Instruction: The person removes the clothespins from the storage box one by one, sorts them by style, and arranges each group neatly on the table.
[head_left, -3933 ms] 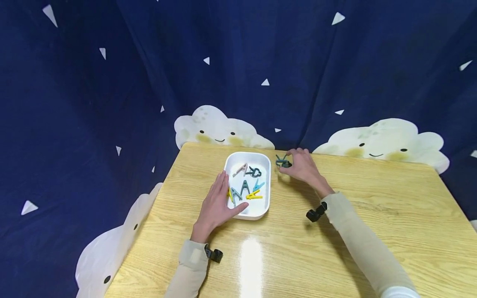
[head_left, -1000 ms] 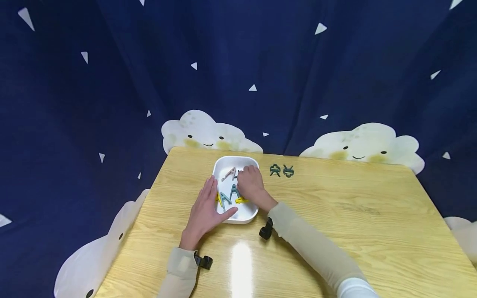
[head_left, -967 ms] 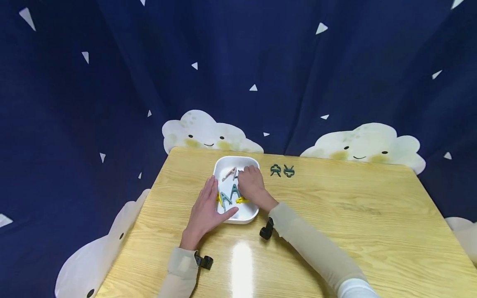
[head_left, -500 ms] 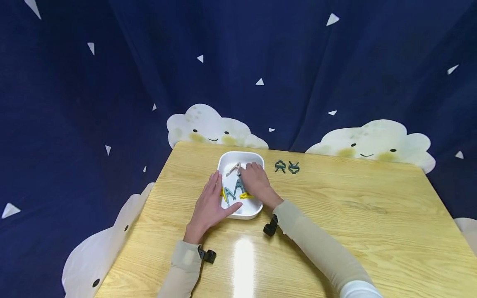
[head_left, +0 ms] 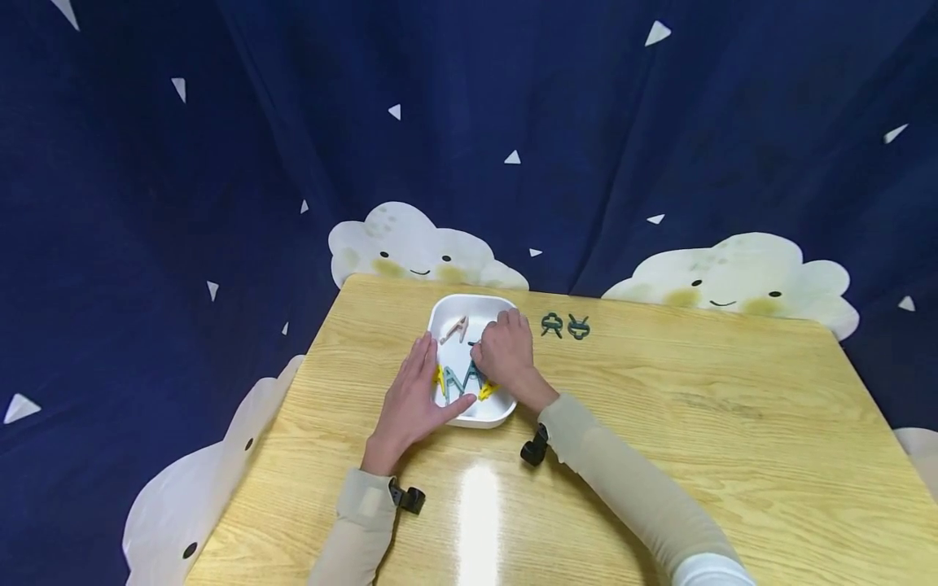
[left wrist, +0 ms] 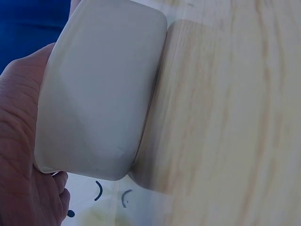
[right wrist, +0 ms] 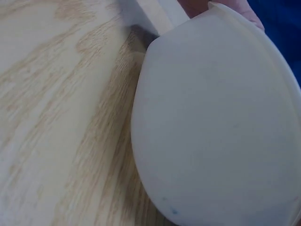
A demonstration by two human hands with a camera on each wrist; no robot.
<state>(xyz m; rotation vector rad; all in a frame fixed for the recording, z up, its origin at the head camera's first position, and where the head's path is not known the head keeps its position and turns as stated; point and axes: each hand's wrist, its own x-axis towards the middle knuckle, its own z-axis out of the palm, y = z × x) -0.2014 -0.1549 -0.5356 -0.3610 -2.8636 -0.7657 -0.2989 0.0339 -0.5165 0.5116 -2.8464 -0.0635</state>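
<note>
While a wooden table [head_left: 703, 423] bears a rounded white plastic tray [head_left: 479, 422], the left hand [head_left: 412, 399] touches it, thumb spread, the right hand [head_left: 509, 352] curls inside near a teal A-shaped plastic clip [head_left: 474, 371], any grip hidden, and 2 dark-green clips [head_left: 579, 329] lie outside.

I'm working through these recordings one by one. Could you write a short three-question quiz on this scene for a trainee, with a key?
1. True or false: every clip in view lies inside the white tray.

2. What colour is the clip in the tray's far-left part?
A) Yellow
B) Pink
C) Dark green

3. Can you tell whether the right hand grips a clip?

Key:
1. False; two dark green clips lie on the table, right of the tray.
2. B.
3. No; the hand hides its own fingertips.
</note>
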